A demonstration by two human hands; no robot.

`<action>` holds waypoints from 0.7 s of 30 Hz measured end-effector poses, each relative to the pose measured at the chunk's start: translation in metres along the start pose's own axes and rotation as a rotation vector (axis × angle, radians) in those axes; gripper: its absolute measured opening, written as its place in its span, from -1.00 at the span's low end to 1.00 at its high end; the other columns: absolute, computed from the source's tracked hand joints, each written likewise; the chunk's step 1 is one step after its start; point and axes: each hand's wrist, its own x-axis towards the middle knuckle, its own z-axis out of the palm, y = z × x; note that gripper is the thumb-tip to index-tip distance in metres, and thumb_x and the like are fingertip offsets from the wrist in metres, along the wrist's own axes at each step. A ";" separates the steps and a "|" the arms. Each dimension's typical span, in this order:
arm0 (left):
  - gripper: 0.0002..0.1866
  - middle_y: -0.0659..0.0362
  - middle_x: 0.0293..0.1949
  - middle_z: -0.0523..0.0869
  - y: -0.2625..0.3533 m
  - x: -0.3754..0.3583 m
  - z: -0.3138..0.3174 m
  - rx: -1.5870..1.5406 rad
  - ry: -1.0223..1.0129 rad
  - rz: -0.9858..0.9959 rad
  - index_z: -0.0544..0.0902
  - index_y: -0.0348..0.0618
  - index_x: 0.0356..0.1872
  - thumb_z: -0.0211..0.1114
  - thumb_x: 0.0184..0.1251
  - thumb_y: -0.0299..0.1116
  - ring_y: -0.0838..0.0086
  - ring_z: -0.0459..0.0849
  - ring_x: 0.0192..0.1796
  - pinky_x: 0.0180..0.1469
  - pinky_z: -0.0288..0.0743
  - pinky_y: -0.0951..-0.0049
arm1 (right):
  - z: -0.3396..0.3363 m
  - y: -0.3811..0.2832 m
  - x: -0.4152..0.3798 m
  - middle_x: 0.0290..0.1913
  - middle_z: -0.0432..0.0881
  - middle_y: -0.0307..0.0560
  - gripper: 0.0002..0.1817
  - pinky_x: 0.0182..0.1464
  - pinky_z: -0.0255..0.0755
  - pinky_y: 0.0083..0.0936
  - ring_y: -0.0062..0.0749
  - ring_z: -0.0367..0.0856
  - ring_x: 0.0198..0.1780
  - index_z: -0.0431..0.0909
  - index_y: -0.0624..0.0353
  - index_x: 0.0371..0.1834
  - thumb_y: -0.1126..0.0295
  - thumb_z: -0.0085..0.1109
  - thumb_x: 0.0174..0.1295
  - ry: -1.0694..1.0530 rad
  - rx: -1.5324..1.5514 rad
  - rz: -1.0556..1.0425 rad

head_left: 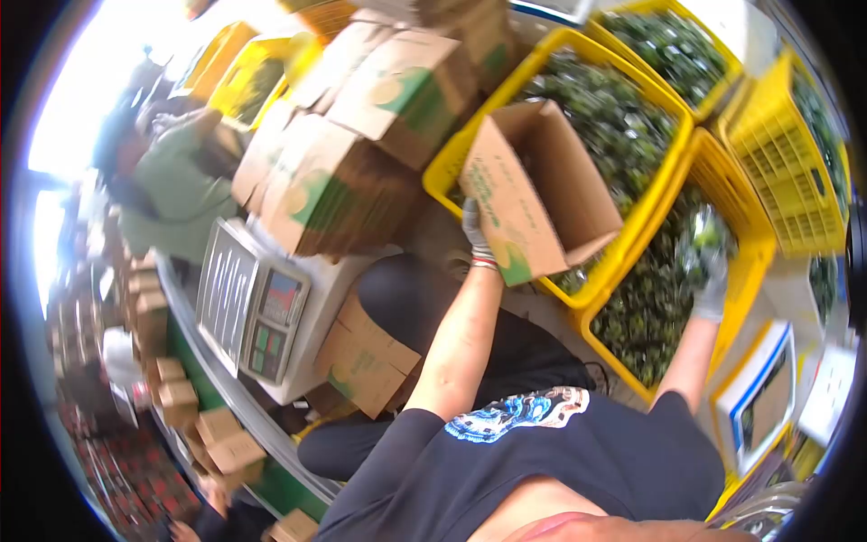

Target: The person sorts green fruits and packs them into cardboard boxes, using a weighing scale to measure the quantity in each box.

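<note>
My left hand (475, 233), in a grey glove, grips the near left side of an open cardboard box (515, 212). The box is tilted, its opening faces up and right, and it rests over a yellow crate (437, 172) full of small dark green, glossy items (614, 113). In my gloved right hand (713, 282) is a clear plastic packet with something green in it (704, 237); its exact contents are blurred. That hand is above a second yellow crate (646, 393), which also holds dark green items (637, 316). The fingers of both hands are partly hidden.
A weighing scale (262, 316) stands to my left, beside stacked cardboard boxes (334, 181). More yellow crates (777, 154) are at the upper right. A conveyor (239, 406) runs along the left, with boxes (226, 438) beyond. A person in green (176, 185) is at the upper left.
</note>
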 end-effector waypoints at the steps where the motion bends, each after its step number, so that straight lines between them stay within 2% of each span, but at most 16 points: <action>1: -0.26 0.01 0.07 0.60 -0.002 0.004 -0.020 0.002 0.007 0.031 0.42 -0.17 0.22 0.30 0.06 0.08 0.15 0.61 0.03 0.13 0.50 0.06 | 0.048 -0.023 0.008 0.26 0.40 0.01 -0.19 0.14 0.45 -0.36 -0.23 0.50 0.14 0.19 0.17 0.39 0.26 0.34 0.06 -0.007 0.107 -0.105; 3: -0.27 -0.01 0.07 0.60 -0.006 0.003 -0.014 -0.012 -0.046 -0.026 0.42 -0.18 0.22 0.29 0.06 0.06 0.14 0.63 0.01 0.09 0.54 0.07 | 0.118 -0.058 0.013 0.23 0.42 0.05 -0.24 0.08 0.49 -0.36 -0.20 0.55 0.08 0.23 0.18 0.36 0.29 0.34 0.08 -0.108 0.257 -0.038; 5: -0.27 -0.03 0.06 0.60 -0.011 -0.005 0.020 0.004 -0.027 -0.025 0.41 -0.19 0.23 0.27 0.08 0.05 0.12 0.64 -0.02 0.06 0.56 0.07 | 0.166 -0.072 0.026 0.15 0.49 0.03 -0.40 0.06 0.49 -0.39 -0.26 0.55 0.07 0.31 0.16 0.31 0.30 0.25 0.20 -0.140 -0.118 0.053; 6: -0.25 -0.05 0.04 0.60 -0.009 -0.008 0.029 -0.035 -0.064 -0.022 0.39 -0.20 0.24 0.27 0.07 0.07 0.11 0.64 -0.03 0.06 0.56 0.06 | 0.180 -0.072 0.043 0.10 0.51 0.00 -0.50 0.04 0.49 -0.43 -0.33 0.56 0.04 0.38 0.16 0.24 0.30 0.20 0.24 -0.347 -0.628 -0.523; 7: -0.19 -0.05 0.11 0.55 -0.003 -0.007 0.016 -0.127 -0.129 -0.064 0.37 -0.18 0.27 0.29 0.03 0.11 0.07 0.59 0.06 0.13 0.50 -0.02 | 0.191 -0.069 0.049 0.05 0.54 -0.02 -0.58 0.01 0.49 -0.47 -0.39 0.56 0.01 0.43 0.16 0.16 0.30 0.19 0.26 -0.366 -0.759 -0.572; 8: -0.16 -0.05 0.16 0.50 0.001 -0.011 0.018 -0.080 -0.091 -0.072 0.35 -0.17 0.28 0.29 0.01 0.15 0.06 0.54 0.12 0.16 0.45 -0.04 | 0.203 -0.066 0.056 0.00 0.56 -0.05 -0.65 -0.01 0.50 -0.50 -0.45 0.57 -0.02 0.48 0.17 0.09 0.29 0.17 0.28 -0.382 -0.887 -0.626; 9: -0.16 -0.05 0.17 0.50 0.008 -0.011 0.019 -0.040 -0.081 -0.058 0.35 -0.16 0.28 0.28 0.01 0.16 0.06 0.53 0.12 0.17 0.45 -0.04 | 0.210 -0.069 0.056 -0.05 0.59 -0.07 -0.70 -0.05 0.51 -0.53 -0.49 0.57 -0.05 0.52 0.18 0.00 0.28 0.19 0.27 -0.198 -0.619 -0.191; 11: -0.15 -0.04 0.17 0.49 0.020 -0.014 0.017 -0.012 -0.064 -0.016 0.34 -0.15 0.29 0.28 0.02 0.16 0.06 0.53 0.12 0.17 0.44 -0.03 | 0.188 -0.061 0.082 -0.12 0.63 -0.07 -0.72 -0.08 0.52 -0.55 -0.50 0.60 -0.09 0.54 0.20 -0.07 0.28 0.21 0.25 -0.031 -0.784 -0.062; 12: -0.15 -0.04 0.18 0.49 0.024 -0.016 0.016 -0.007 -0.058 0.002 0.34 -0.15 0.29 0.28 0.02 0.17 0.06 0.52 0.13 0.17 0.44 -0.03 | 0.167 -0.041 0.098 -0.12 0.66 -0.04 -0.69 -0.06 0.54 -0.48 -0.42 0.62 -0.08 0.55 0.17 -0.04 0.23 0.19 0.25 -0.059 -0.973 -0.169; 13: -0.15 -0.03 0.18 0.48 0.029 -0.016 0.017 -0.006 -0.055 0.017 0.34 -0.14 0.29 0.27 0.02 0.17 0.07 0.52 0.13 0.18 0.43 -0.03 | 0.143 -0.017 0.121 -0.04 0.65 -0.03 -0.65 0.03 0.52 -0.38 -0.32 0.63 -0.03 0.55 0.13 0.01 0.21 0.19 0.23 -0.088 -1.179 -0.056; 14: -0.15 -0.03 0.18 0.48 0.032 -0.017 0.017 -0.004 -0.052 0.031 0.33 -0.14 0.30 0.27 0.02 0.18 0.07 0.52 0.13 0.18 0.43 -0.02 | 0.122 0.011 0.140 0.03 0.63 -0.01 -0.59 0.14 0.46 -0.34 -0.23 0.61 0.02 0.54 0.10 0.05 0.18 0.20 0.17 -0.233 -1.404 -0.038; 16: -0.14 -0.02 0.19 0.47 0.039 -0.021 0.018 0.001 -0.051 0.050 0.33 -0.13 0.30 0.27 0.02 0.18 0.07 0.51 0.14 0.19 0.42 -0.01 | 0.128 0.048 0.144 0.13 0.55 0.10 -0.44 0.24 0.37 -0.38 -0.13 0.52 0.16 0.45 0.06 0.21 0.24 0.18 0.07 -0.301 -1.533 0.299; 17: -0.14 -0.02 0.19 0.47 0.041 -0.023 0.017 0.007 -0.049 0.056 0.32 -0.13 0.31 0.26 0.02 0.19 0.07 0.50 0.14 0.19 0.42 -0.01 | 0.108 0.094 0.160 0.26 0.42 0.16 -0.36 0.29 0.32 -0.35 -0.02 0.44 0.24 0.38 0.08 0.27 0.28 0.19 0.03 -0.355 -1.488 0.230; 18: -0.14 -0.02 0.20 0.46 0.042 -0.024 0.017 0.008 -0.046 0.065 0.32 -0.12 0.31 0.26 0.02 0.19 0.08 0.50 0.14 0.19 0.41 -0.01 | 0.103 0.129 0.161 0.37 0.24 0.18 -0.26 0.32 0.28 -0.35 0.05 0.35 0.29 0.27 0.06 0.35 0.26 0.24 0.00 -0.348 -1.595 0.045; 19: -0.14 -0.01 0.20 0.46 0.042 -0.024 0.017 0.012 -0.042 0.078 0.32 -0.12 0.31 0.26 0.03 0.19 0.08 0.50 0.14 0.19 0.41 0.00 | 0.102 0.162 0.166 0.42 0.14 0.13 -0.20 0.29 0.31 -0.28 0.04 0.33 0.31 0.21 0.00 0.38 0.23 0.27 -0.02 -0.294 -1.572 0.074; 21: -0.13 -0.01 0.21 0.45 0.040 -0.025 0.019 -0.001 -0.037 0.110 0.31 -0.11 0.32 0.25 0.03 0.20 0.08 0.49 0.15 0.20 0.40 0.00 | 0.123 0.181 0.158 0.40 0.16 0.14 -0.20 0.25 0.34 -0.19 0.04 0.34 0.30 0.21 -0.07 0.37 0.19 0.30 -0.03 -0.162 -1.585 0.258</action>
